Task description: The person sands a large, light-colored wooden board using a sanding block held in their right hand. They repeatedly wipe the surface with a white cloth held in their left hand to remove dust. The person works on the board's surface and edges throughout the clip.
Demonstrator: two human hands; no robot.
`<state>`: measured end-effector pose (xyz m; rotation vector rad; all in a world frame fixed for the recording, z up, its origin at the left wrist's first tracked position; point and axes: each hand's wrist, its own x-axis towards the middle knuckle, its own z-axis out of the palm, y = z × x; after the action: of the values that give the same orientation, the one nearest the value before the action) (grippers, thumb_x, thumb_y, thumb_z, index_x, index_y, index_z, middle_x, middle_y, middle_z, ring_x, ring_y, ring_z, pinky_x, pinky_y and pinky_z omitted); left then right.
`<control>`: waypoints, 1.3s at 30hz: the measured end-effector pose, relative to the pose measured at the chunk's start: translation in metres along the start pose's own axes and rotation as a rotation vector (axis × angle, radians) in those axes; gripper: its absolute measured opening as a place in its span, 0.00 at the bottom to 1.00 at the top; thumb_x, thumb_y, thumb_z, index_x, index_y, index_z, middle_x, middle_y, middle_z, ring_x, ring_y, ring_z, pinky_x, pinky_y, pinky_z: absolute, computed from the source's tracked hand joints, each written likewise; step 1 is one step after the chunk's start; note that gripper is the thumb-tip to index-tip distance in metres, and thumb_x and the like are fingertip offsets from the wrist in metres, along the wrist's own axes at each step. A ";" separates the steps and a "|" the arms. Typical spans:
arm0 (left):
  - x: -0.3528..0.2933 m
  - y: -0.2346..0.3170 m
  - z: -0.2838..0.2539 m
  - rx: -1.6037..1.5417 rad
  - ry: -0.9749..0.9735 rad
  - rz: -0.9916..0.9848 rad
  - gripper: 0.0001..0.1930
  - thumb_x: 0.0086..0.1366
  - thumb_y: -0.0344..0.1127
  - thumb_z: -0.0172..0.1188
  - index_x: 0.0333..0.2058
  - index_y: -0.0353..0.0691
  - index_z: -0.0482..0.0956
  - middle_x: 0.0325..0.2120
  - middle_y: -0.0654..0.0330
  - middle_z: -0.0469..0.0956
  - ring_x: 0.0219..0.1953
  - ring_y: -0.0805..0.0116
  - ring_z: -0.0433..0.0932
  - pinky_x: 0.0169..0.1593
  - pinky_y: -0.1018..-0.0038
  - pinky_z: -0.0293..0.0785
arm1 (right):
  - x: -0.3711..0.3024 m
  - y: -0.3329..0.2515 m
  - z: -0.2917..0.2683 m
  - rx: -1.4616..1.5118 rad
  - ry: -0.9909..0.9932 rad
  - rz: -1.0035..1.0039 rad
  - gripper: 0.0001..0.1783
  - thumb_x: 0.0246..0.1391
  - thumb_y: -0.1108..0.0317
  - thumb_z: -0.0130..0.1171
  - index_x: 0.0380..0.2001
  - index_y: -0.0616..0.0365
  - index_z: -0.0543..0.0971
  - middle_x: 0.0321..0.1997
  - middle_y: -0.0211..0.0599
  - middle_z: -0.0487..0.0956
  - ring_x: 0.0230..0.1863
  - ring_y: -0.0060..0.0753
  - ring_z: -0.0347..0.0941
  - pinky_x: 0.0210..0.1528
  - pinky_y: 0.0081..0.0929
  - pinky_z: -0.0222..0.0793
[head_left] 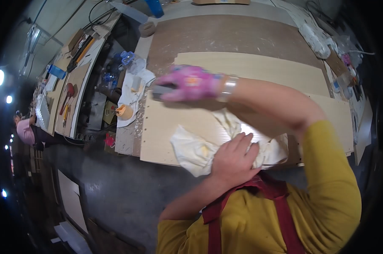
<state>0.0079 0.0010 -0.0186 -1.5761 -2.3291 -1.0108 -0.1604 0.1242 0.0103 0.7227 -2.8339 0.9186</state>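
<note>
My bare left hand [236, 156] rests at the near edge of a pale wood-grain panel [161, 139], its fingers closed over a crumpled white cloth [192, 150]. The cloth spreads out on both sides of that hand. My right hand [190, 83], in a pink patterned glove, reaches across to the panel's far left corner. A small grey block [159, 91], like a sanding block, is gripped in its fingers. The glove is slightly blurred. Small holes run along the panel's left edge, and another pale panel [250, 63] lies beyond it.
Left of the panels, a white rag [130, 99], an orange-yellow roll [123, 111] and a clear plastic bottle [132, 62] stand on the dusty bench edge. A second bench [75, 93] carries tools. Plastic-wrapped items [316, 40] lie at the far right. A person [25, 129] is at the far left.
</note>
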 end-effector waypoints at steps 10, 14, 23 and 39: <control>0.006 0.004 0.011 -0.052 0.110 0.033 0.15 0.48 0.40 0.66 0.35 0.43 0.79 0.41 0.55 0.79 0.47 0.58 0.78 0.44 0.68 0.74 | 0.074 -0.021 0.026 -0.219 -0.019 0.126 0.30 0.52 0.43 0.60 0.54 0.48 0.78 0.45 0.50 0.77 0.46 0.51 0.76 0.48 0.44 0.73; -0.004 -0.001 0.008 0.021 0.131 0.006 0.13 0.50 0.38 0.62 0.35 0.43 0.79 0.36 0.60 0.77 0.43 0.62 0.77 0.42 0.69 0.72 | 0.083 -0.055 0.009 -0.237 -0.334 0.027 0.27 0.51 0.44 0.60 0.48 0.48 0.81 0.44 0.52 0.78 0.46 0.53 0.77 0.49 0.45 0.72; -0.001 0.006 0.007 -0.137 0.025 -0.072 0.19 0.47 0.41 0.66 0.39 0.42 0.79 0.34 0.57 0.77 0.43 0.59 0.78 0.43 0.64 0.76 | 0.064 -0.100 0.039 -0.184 -0.405 -0.111 0.24 0.51 0.49 0.60 0.47 0.51 0.81 0.39 0.46 0.79 0.41 0.51 0.77 0.44 0.44 0.74; -0.009 0.006 0.008 -0.125 -0.062 -0.160 0.24 0.50 0.43 0.69 0.45 0.40 0.77 0.37 0.54 0.78 0.44 0.56 0.78 0.42 0.64 0.77 | 0.014 -0.113 0.063 0.028 -0.147 -0.558 0.19 0.49 0.52 0.64 0.42 0.47 0.81 0.33 0.43 0.79 0.41 0.46 0.79 0.45 0.43 0.74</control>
<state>0.0188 -0.0004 -0.0263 -1.5029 -2.5133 -1.1800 -0.1165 0.0019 0.0223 1.5312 -2.4969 0.8299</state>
